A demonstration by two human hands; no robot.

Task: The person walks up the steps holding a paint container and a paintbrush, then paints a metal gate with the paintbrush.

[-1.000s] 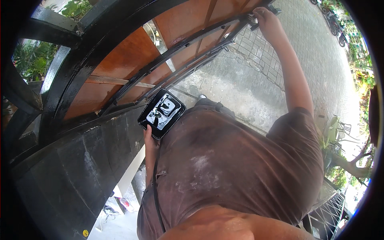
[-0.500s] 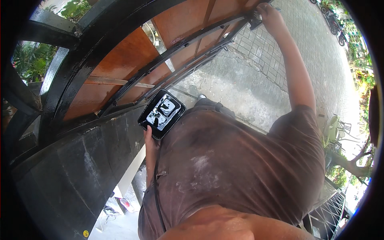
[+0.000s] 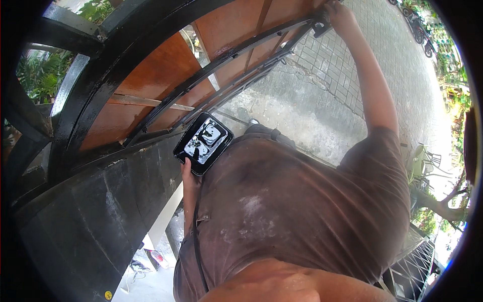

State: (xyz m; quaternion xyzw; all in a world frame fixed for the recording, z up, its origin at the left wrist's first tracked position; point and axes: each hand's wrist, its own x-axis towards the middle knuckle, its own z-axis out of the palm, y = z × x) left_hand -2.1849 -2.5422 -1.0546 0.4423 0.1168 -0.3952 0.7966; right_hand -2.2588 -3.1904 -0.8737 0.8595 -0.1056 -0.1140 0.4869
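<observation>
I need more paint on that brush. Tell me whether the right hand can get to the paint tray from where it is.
Probably yes. The right hand is stretched far up at the black gate bar, while the paint tray sits low in the left hand by the chest. Nothing lies between them; the arm only has to fold back.

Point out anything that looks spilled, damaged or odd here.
Nothing looks spilled or broken. The left hand holds a black paint tray tilted, its wet paint staying inside. The brown shirt has pale smears.

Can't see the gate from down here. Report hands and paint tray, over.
Left hand holds black paint tray against the chest. Right hand stretched up at black gate bar; what it grips is hidden. Nothing in the way.
</observation>
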